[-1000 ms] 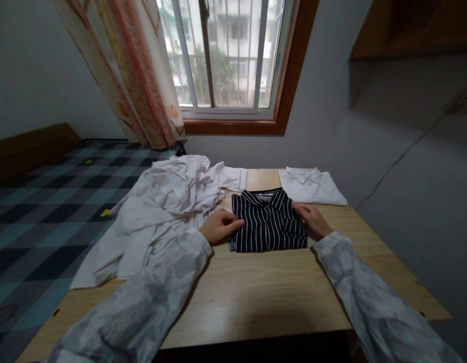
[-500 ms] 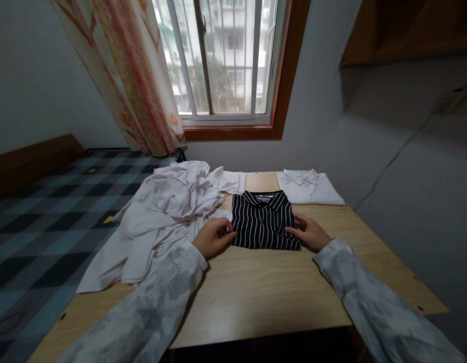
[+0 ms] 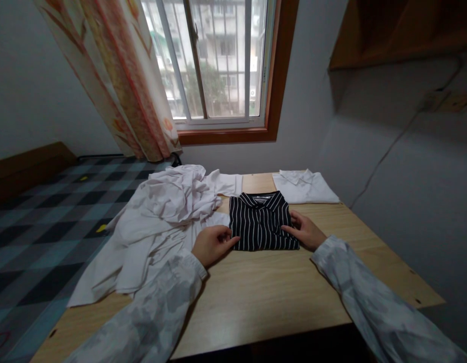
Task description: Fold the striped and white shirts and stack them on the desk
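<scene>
A black shirt with white stripes lies folded into a rectangle on the wooden table, its collar facing the window. My left hand grips the lower left edge, the thumb over the fabric and the other fingers curled at the side. At the right edge, my right hand holds the shirt with its thumb on top; its fingertips are partly hidden by the cloth. Left of the striped shirt, a loose heap of white clothes reaches close to my left hand. A folded white shirt rests at the back right.
The light wooden table stands beside a bed with a checked cover. Behind are a window and a patterned curtain. A wooden shelf hangs at upper right, with a cable running down the wall.
The view has shifted slightly to the right. My left hand sits a little lower at the striped shirt's left edge, its thumb reaching farther over the fabric. The shirt stays folded.
</scene>
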`<state>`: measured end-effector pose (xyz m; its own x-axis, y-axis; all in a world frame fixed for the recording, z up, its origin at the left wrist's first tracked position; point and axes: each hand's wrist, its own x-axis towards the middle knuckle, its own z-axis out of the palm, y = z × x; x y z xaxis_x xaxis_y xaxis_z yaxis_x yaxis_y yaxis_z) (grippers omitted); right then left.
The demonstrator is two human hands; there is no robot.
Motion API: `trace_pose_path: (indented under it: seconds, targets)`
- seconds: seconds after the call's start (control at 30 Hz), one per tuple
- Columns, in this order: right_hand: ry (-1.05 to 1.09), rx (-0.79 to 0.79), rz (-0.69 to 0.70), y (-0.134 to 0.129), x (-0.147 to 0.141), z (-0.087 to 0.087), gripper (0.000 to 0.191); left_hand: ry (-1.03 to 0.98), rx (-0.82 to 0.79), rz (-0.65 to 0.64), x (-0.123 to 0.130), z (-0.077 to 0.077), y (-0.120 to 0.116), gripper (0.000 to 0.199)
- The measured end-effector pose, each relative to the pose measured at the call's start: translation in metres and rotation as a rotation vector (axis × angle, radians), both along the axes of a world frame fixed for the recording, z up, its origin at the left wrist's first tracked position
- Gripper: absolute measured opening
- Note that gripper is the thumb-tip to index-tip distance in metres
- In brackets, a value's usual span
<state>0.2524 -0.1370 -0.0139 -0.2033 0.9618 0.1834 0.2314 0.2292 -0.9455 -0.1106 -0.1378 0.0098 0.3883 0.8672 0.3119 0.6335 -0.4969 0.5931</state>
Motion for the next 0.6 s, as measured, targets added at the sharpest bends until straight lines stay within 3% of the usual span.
trace_pose_path:
  seconds: [0.2, 0.4, 0.6]
  targets:
    - [0.080, -0.046, 0.005, 0.0014, 0.0040, -0.0045, 0.043, -0.024, -0.009, -0.127, -0.0021, 0.0035, 0.0032, 0.036]
    - [0.174, -0.171, -0.015, 0.0013, 0.0056, -0.0033, 0.046, -0.083, -0.173, -0.210, -0.0042, 0.0071, 0.0048, 0.047]
    - [0.179, -0.138, -0.020, 0.0015, 0.0049, -0.0025, 0.045, -0.160, -0.321, -0.163, -0.0064, 0.0063, 0.0046, 0.038]
